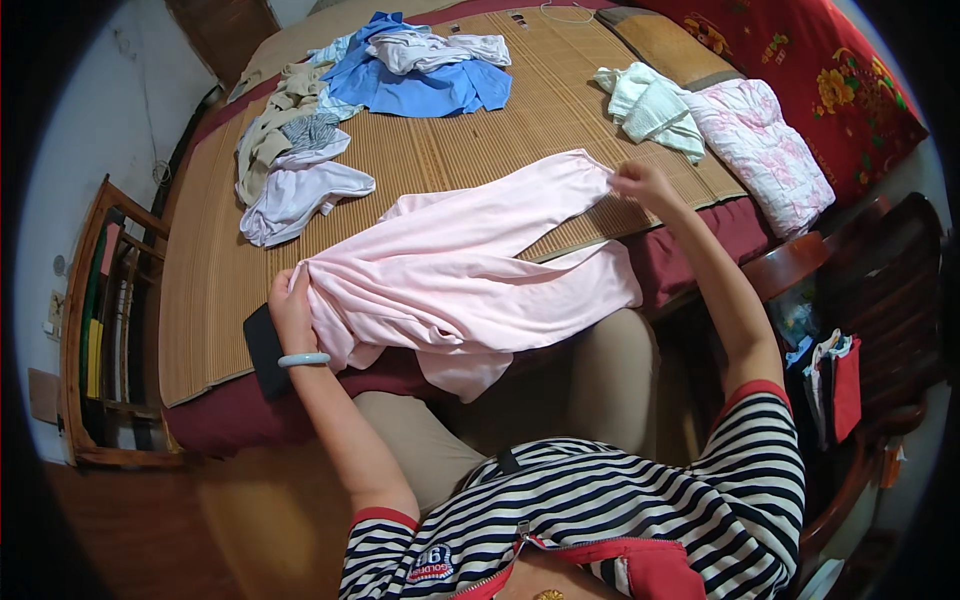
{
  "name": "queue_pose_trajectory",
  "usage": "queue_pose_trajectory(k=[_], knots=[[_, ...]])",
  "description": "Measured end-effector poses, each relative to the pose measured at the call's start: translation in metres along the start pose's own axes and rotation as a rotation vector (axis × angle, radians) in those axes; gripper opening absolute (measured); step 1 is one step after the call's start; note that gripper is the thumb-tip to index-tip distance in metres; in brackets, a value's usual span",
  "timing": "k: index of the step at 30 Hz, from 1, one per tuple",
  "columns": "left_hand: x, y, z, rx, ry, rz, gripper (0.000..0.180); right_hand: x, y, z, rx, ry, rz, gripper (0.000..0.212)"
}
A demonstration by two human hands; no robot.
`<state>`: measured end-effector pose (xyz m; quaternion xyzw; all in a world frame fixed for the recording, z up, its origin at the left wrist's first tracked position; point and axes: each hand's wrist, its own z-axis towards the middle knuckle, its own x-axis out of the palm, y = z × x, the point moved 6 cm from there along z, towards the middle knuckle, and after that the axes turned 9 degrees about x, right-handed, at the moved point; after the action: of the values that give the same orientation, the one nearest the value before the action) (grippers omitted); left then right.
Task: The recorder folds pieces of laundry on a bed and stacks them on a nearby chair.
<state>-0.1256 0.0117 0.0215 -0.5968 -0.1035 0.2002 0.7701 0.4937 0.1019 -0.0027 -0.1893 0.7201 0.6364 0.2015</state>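
A pair of pale pink trousers (450, 250) lies stretched across the near edge of a bamboo mat, its lower part hanging over my knees. My left hand (291, 310), with a pale bangle on the wrist, pinches the cloth at the trousers' left end. At the far right, my right hand (642, 187) is closed at the end of the upper leg, its fingertips against the cuff. The other leg lies loose, spread toward the right edge of the bed. A dark flat object (263, 350) sits beside my left wrist, partly hidden by it.
On the bamboo mat (440, 150), a heap of clothes with a blue shirt (420, 88) and a white garment (300, 195) lies to the left. A pale green cloth (655, 110) and a folded floral quilt (765, 145) lie right. A wooden chair (880, 320) stands at the right.
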Motion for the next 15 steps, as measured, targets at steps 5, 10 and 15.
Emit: queue_pose_trajectory(k=[5,10,15], knots=[[0.004,-0.002,-0.001,0.032,0.001,0.018,0.021,0.033,0.045,-0.112,-0.279,0.091,-0.373,0.019],[0.004,0.004,0.0,0.032,-0.027,0.021,0.021,0.019,0.032,-0.113,-0.3,-0.014,-0.148,0.015],[0.002,-0.003,-0.002,0.051,-0.032,0.037,0.02,0.003,0.004,-0.08,-0.144,-0.086,0.127,0.013]])
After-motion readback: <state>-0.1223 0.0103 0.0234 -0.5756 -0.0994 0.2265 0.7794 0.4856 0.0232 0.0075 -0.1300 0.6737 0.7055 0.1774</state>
